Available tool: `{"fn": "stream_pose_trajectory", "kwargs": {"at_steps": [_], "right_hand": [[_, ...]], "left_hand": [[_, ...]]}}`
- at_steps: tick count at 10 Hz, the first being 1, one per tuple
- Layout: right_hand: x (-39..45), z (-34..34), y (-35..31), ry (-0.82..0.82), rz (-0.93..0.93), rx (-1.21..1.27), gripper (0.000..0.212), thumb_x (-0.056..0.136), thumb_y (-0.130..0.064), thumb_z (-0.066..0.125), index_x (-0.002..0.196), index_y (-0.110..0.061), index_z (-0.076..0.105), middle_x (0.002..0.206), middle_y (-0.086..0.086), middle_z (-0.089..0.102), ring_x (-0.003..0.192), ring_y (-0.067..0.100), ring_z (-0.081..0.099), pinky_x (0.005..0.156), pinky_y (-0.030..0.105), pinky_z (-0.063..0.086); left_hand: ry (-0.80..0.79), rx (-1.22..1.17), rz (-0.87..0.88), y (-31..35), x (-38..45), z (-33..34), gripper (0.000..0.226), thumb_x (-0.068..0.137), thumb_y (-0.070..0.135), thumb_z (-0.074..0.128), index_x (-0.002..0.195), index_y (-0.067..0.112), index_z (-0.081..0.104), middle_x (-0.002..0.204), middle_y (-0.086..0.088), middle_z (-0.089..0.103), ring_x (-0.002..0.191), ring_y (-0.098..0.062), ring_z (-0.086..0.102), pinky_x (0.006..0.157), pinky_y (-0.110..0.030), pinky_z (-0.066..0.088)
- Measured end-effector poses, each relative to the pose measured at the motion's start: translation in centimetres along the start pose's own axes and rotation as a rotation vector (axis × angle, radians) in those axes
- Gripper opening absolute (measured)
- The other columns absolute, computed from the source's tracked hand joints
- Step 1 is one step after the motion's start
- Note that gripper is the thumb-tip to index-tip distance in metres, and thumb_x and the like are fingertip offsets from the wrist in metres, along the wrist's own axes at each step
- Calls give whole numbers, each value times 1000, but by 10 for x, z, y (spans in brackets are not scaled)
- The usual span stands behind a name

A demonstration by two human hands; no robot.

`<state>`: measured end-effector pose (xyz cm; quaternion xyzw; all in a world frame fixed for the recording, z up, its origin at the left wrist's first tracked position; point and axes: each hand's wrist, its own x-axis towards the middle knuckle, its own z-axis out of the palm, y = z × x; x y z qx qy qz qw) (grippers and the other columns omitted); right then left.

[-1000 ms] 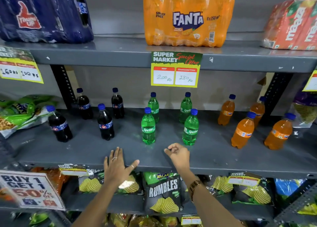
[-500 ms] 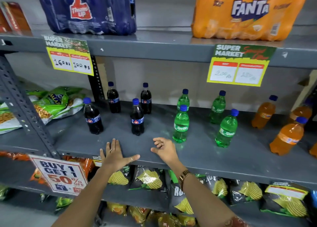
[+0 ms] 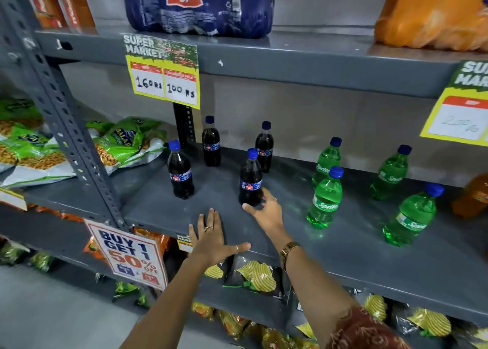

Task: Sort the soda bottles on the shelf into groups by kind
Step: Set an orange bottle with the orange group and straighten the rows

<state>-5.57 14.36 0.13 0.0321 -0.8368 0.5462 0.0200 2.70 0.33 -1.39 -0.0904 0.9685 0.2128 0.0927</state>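
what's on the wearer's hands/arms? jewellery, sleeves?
Left hand: two thin rings, one of them on the thumb; forearm bare. Right hand: no rings visible; gold-toned wristwatch with a link band. Dark red patterned sleeve near the right elbow.

A: Where is there room?
B: Bare shelf [image 3: 264, 232] lies along the front edge, and a wide lane runs between the colas [image 3: 250, 179] and Sprites [image 3: 325, 198].
A: What blocks?
B: The post [image 3: 66, 127] on the left, and the upper shelf [image 3: 290, 58] overhead.
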Motion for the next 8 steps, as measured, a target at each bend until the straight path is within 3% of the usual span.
{"fn": "stream_pose_trajectory", "kwargs": {"at_steps": [1,6,8], "right_hand": [[0,1,-3,-9,-17,-4,46,75,-18,73,116,-8,54,114,16,66,107,28,60,88,29,42],[-12,0,-4,-26,-47,-29,50,71,-20,77,113,-7,55,112,15,66,106,27,59,85,26,42],[-16,-1,-5,-34,-14,33,69,65,-18,82,123,-9,47,124,13,59,114,25,55,93,27,41]], "left_hand": [[1,15,-4,-1,1,1,131,62,85,50,150,11,-14,158,-1,-20,144,-27,-21,114,-51,-14],[1,0,9,1,0,-2,130,64,83,50,150,10,-13,159,-3,-19,144,-28,-20,114,-52,-13],[13,-11,23,1,-4,-3,129,65,83,51,150,10,-13,159,-3,-19,144,-29,-21,114,-52,-14]]}}
